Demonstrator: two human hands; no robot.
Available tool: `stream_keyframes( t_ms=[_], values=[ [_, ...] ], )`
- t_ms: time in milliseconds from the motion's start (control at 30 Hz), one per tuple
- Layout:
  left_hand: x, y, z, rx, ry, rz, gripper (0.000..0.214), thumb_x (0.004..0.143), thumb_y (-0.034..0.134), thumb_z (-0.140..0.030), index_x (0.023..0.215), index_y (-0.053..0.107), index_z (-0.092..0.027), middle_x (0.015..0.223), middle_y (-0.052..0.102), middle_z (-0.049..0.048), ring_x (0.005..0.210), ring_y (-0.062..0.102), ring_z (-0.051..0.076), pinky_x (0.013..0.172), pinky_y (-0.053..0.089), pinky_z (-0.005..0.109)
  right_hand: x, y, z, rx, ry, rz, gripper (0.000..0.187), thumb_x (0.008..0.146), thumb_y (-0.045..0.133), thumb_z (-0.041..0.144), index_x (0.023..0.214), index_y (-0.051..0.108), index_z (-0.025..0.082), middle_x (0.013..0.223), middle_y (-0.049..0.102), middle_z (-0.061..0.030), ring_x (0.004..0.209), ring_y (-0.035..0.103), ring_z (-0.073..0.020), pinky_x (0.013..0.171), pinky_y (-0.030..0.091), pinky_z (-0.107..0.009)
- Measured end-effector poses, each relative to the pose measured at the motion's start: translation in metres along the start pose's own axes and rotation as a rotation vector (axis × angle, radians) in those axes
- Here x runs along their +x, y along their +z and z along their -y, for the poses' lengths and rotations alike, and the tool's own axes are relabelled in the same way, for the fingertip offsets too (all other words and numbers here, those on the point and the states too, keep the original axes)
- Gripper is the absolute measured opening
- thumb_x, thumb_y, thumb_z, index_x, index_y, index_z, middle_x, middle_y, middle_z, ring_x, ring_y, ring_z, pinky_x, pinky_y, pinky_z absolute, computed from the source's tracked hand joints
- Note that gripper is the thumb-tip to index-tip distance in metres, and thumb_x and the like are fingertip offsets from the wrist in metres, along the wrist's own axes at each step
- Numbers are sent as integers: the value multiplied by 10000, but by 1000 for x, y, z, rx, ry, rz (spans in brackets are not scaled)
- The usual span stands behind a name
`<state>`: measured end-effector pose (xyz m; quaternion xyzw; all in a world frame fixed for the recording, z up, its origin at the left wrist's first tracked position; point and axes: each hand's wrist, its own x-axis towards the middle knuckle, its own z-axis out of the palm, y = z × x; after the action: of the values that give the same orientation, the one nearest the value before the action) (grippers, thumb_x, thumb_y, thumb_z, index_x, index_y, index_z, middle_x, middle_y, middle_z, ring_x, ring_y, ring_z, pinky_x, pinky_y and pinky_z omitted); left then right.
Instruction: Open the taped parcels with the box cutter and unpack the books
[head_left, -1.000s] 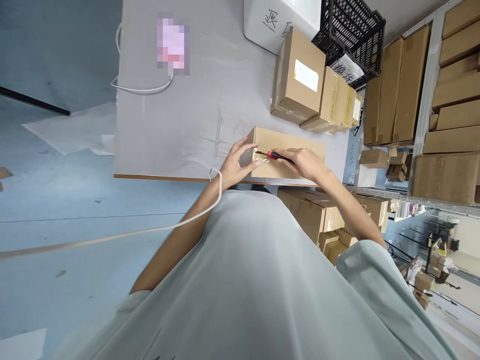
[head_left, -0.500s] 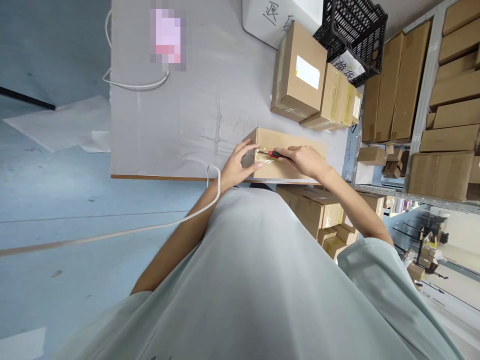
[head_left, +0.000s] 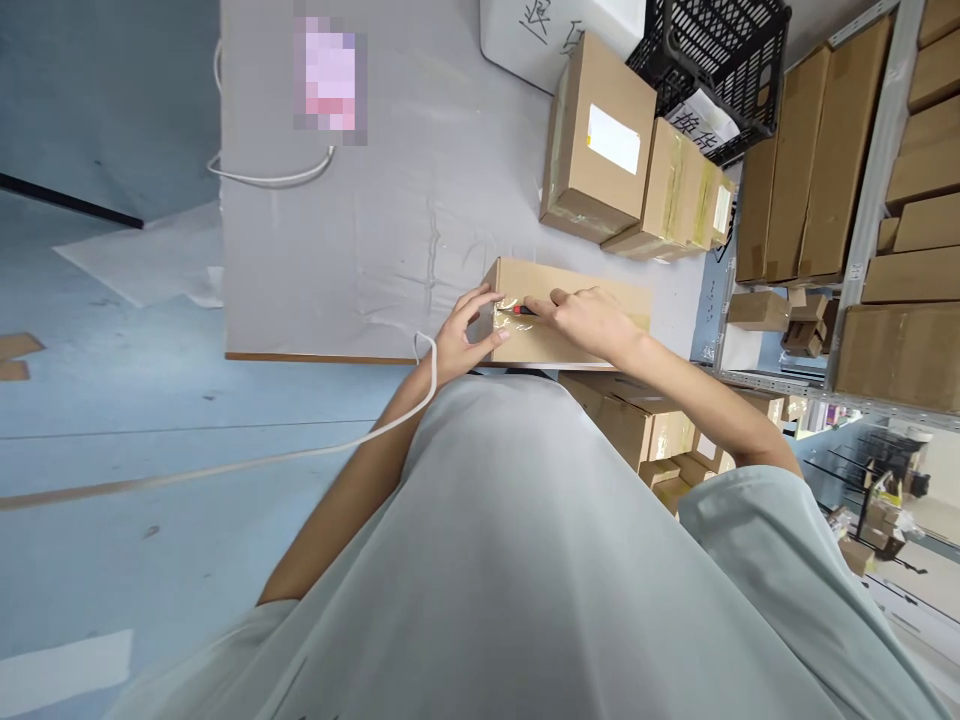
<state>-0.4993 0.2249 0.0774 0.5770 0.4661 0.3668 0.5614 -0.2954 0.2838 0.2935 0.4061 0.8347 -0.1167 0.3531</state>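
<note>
A flat cardboard box (head_left: 600, 283) lies at the near edge of the grey table (head_left: 390, 200). Clear tape covers its left end. My left hand (head_left: 463, 338) grips that taped left end, fingers curled over the top. My right hand (head_left: 586, 318) rests on the box's top and is closed on a red and black utility knife (head_left: 523, 310), whose tip sits at the taped seam close to my left fingers. Most of the knife is hidden under my right hand.
Taped cardboard boxes (head_left: 600, 140) stand at the table's far right, beside a white bin (head_left: 559, 35) and a black crate (head_left: 712, 55). Shelves with cartons (head_left: 900, 200) fill the right. More boxes (head_left: 637, 430) sit under the table. A white cable (head_left: 300, 455) trails off my left wrist.
My right hand has slid the knife leftward along the box top, toward my left hand. The left hand keeps its hold on the box's end.
</note>
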Motion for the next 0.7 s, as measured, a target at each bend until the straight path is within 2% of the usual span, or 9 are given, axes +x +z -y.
stream_keyframes(
  t_ms=[100, 200, 367, 467, 600, 700],
  values=[
    [0, 1, 1, 50, -13, -13, 874, 959, 723, -870, 1601, 669, -279, 1822, 498, 208, 1742, 440, 408, 1318, 528, 586, -3, 0, -2, -2, -33, -12, 534, 1191, 412, 119, 1687, 590, 205, 1331, 820, -218, 1091, 824, -311, 860, 523, -375],
    [1, 2, 3, 63, -37, -46, 867, 933, 743, -873, 1578, 684, -296, 1817, 507, 198, 1726, 460, 411, 1308, 531, 604, -13, 9, -16, -25, -24, 10, 531, 1184, 383, 80, 1646, 627, 174, 1302, 830, -220, 1144, 823, -309, 860, 508, -367],
    [-5, 7, 5, 43, -84, -127, 752, 939, 778, -770, 1544, 690, -331, 1808, 524, 157, 1712, 481, 402, 1342, 493, 615, -51, 36, -65, -53, 41, 98, 539, 1176, 391, 63, 1644, 634, 174, 1300, 832, -231, 1165, 835, -316, 843, 506, -366],
    [-13, 15, -4, 125, -109, -193, 650, 959, 761, -609, 1539, 672, -329, 1789, 534, 147, 1717, 474, 392, 1359, 481, 603, -72, 57, -94, -41, 58, 120, 524, 1181, 416, 82, 1649, 631, 183, 1320, 827, -234, 1154, 843, -319, 835, 515, -365],
    [-5, 48, -35, 394, -52, -360, 567, 956, 696, -353, 1517, 658, -282, 1740, 565, 167, 1721, 455, 386, 1436, 370, 616, -77, 78, -112, 2, 4, 64, 556, 1180, 378, 67, 1679, 600, 174, 1320, 828, -230, 1146, 842, -303, 837, 514, -363],
    [18, 82, -55, 544, -73, -479, 577, 1023, 633, -339, 1583, 615, -204, 1833, 442, 227, 1760, 380, 400, 1465, 283, 642, -70, 83, -116, 32, -13, 0, 522, 1175, 366, 57, 1608, 649, 125, 1320, 825, -253, 1143, 838, -302, 848, 516, -366]
  ],
)
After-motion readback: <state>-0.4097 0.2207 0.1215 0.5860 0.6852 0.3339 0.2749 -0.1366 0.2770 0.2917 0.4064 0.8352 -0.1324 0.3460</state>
